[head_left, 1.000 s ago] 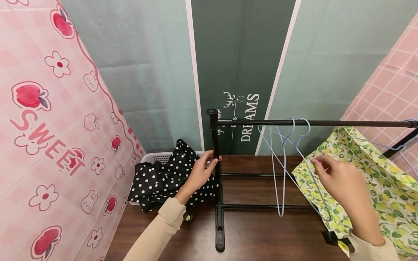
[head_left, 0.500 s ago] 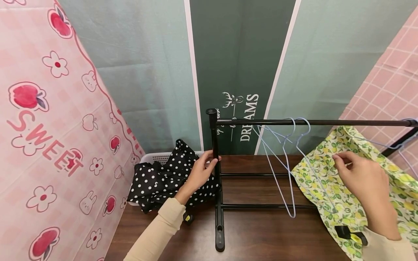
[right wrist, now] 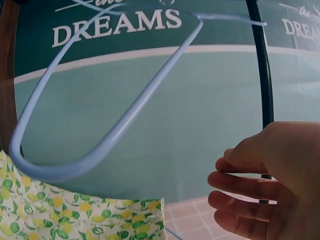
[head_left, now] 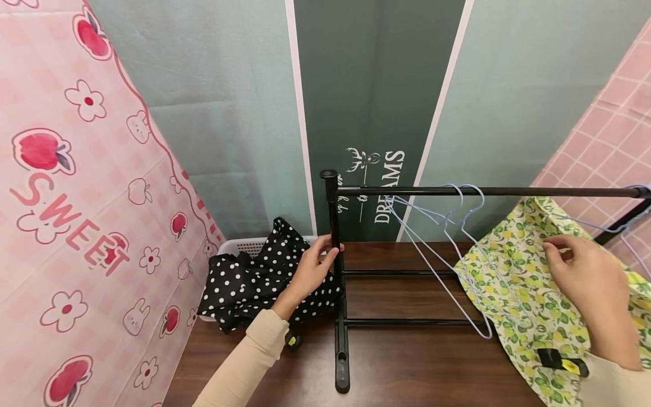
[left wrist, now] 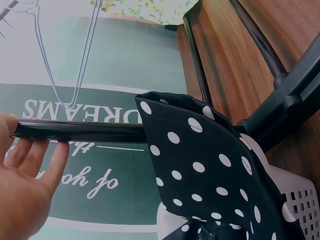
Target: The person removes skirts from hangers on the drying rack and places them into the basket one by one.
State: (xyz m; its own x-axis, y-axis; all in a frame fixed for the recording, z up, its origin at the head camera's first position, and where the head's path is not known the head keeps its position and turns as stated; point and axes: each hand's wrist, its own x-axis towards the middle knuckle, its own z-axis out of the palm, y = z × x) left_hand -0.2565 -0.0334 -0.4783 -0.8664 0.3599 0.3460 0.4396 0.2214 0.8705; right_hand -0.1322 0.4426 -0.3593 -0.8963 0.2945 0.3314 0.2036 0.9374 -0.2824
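My left hand (head_left: 311, 265) grips the left upright post (head_left: 333, 217) of a black clothes rack, thumb on one side and fingers on the other in the left wrist view. My right hand (head_left: 592, 282) holds nothing; its fingers bend loosely in front of lemon-print cloth (head_left: 500, 288) at the rack's right end. Two light blue hangers hang from the top rail (head_left: 534, 191), left of that hand. The nearer hanger (right wrist: 135, 107) crosses the right wrist view, apart from the fingers. Black polka-dot cloth (head_left: 244, 288) lies bunched beside my left hand.
A white perforated basket (head_left: 236, 246) stands under the polka-dot cloth on the brown wood-look surface (head_left: 407, 367). Two lower bars cross the rack. Another blue hanger (head_left: 617, 228) is at the right end. Printed drapes form the back and sides.
My right hand has moved right, away from the two hangers, over the lemon-print cloth. The hangers have swung, their lower ends shifting right. My left hand has stayed on the post.
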